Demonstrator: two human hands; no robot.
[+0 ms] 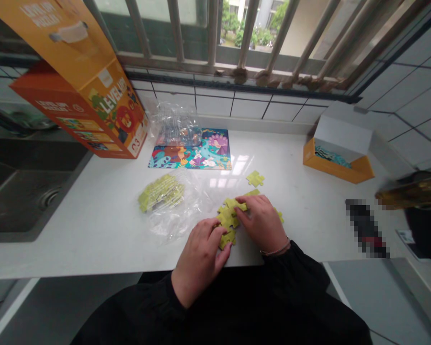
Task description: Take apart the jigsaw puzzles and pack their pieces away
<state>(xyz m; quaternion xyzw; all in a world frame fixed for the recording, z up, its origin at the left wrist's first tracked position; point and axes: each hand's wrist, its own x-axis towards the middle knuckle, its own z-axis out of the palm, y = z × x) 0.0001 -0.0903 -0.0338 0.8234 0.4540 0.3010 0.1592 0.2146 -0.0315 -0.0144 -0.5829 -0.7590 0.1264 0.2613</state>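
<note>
Several yellow-green jigsaw puzzle pieces point(227, 218) lie in a small cluster on the white counter in front of me. My left hand point(200, 249) grips the near-left edge of this cluster, its thumb and fingers around a puzzle piece point(228, 239). From the right, my right hand point(264, 221) pinches another puzzle piece point(241, 206) at the cluster's upper right. Beyond the right hand lies a loose puzzle piece point(255, 178). More pieces show partly behind and beside that hand. A clear plastic bag point(172, 220) with more yellow-green pieces point(161, 192) rests to the left.
Farther back lie a colourful animal picture sheet point(208, 155) and clear plastic packaging point(175, 125). A tall orange puzzle box point(107, 110) stands at left, near a dark sink point(32, 191). An open orange-and-white box point(335, 165) and a pixelated dark object point(366, 227) are at right.
</note>
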